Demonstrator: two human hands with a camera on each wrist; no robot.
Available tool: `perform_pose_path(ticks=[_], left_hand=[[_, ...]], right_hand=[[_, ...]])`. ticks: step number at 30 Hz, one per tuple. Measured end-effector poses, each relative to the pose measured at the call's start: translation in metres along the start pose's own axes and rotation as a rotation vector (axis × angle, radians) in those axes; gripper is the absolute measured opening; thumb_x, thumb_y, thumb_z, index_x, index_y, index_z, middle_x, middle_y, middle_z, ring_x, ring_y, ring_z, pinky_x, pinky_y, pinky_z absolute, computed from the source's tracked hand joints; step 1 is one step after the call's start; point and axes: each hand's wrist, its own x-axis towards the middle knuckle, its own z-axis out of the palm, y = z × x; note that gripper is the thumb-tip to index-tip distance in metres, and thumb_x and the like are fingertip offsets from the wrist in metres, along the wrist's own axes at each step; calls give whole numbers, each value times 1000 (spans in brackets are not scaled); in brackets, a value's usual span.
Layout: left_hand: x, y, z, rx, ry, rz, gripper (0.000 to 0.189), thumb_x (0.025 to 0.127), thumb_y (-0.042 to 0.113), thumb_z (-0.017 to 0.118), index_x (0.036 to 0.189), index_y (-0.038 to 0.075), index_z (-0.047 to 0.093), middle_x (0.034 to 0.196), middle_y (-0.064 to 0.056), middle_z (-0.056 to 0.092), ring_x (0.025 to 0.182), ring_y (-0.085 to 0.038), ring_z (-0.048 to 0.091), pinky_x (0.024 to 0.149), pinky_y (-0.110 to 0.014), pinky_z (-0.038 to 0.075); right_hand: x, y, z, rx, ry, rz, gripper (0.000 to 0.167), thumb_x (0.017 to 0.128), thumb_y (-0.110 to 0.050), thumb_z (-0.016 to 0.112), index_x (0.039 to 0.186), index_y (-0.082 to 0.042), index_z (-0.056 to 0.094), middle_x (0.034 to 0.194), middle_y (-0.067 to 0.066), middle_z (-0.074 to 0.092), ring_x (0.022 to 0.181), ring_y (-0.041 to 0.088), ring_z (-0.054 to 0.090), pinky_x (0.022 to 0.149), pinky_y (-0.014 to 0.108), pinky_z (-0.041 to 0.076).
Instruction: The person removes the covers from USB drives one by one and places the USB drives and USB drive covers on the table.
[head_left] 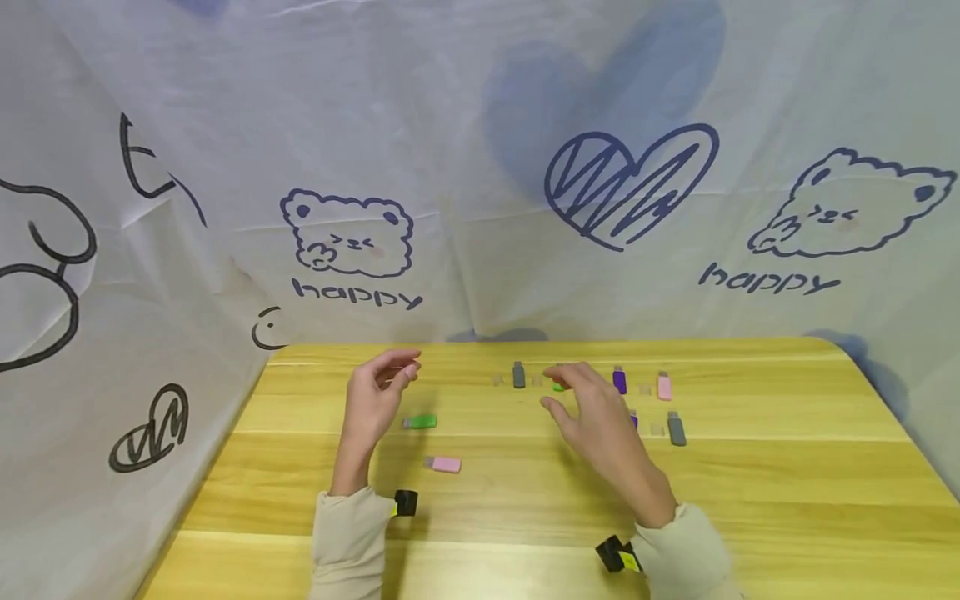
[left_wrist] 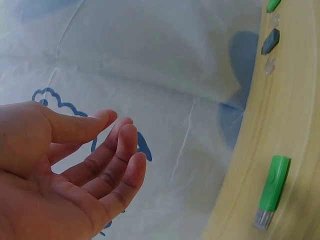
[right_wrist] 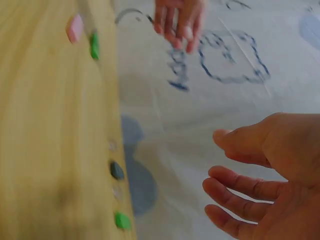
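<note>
My left hand (head_left: 375, 392) hovers above the left part of the table, fingers loosely bent around nothing. Just right of it lies a green USB flash drive (head_left: 422, 422), its clear-looking plug end toward the hand. Nearer me is a pink USB flash drive (head_left: 446, 465). Raised over the right-hand group, my right hand (head_left: 596, 417) has thumb and fingers apart and holds nothing. It partly covers another green flash drive (head_left: 558, 387) and a purple one (head_left: 634, 419). In the right wrist view its fingers (right_wrist: 240, 185) are spread apart.
Along the back stand out a grey flash drive (head_left: 519, 375), a purple one (head_left: 619, 381) and a pink one (head_left: 664, 386), with small clear caps (head_left: 645, 389) between. Another grey drive (head_left: 677, 428) lies in front. A printed cloth (head_left: 480, 167) hangs behind the wooden table (head_left: 510, 533).
</note>
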Motion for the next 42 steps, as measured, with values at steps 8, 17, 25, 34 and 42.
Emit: perform_pose_path(ticks=[8,17,25,34,42], left_hand=[[-2,-5,-10,23,25,-26,20,99,1,66,118,-2,72,113,-19,73,102,-32,71,82,-17,55],[-3,-7,-25,72,40,-43,20,100,3,65,118,-2,73,115,-19,72,104,-31,70,82,-17,54],[-3,-7,-28,61,29,-56,20,101,2,65,119,-4,72,116,-20,71,104,-32,70,79,-14,53],[-5,-5,-28,70,15,-58,20,101,4,64,119,-2,72,118,-18,71,105,-31,70,81,-18,54],[-5,-4,-26,53,5,-42,21,101,4,65,119,-3,72,118,-19,71,103,-32,70,80,-17,54]], right_hand=[[5,-26,45,2,-158,-96,41,92,-14,79,130,-9,65,127,8,63,116,28,63,97,43,55],[6,-45,92,-13,-303,-149,35,93,-15,78,126,-7,67,114,8,65,105,25,62,86,38,57],[6,-56,116,-91,-465,-95,29,93,-19,79,116,-3,72,105,8,66,95,23,62,80,33,57],[8,-67,130,-113,-488,-130,13,91,-8,78,103,-2,76,95,8,68,83,19,63,72,26,56],[7,-68,135,-98,-481,-152,2,91,-1,76,91,-3,76,86,4,67,78,14,62,72,23,55]])
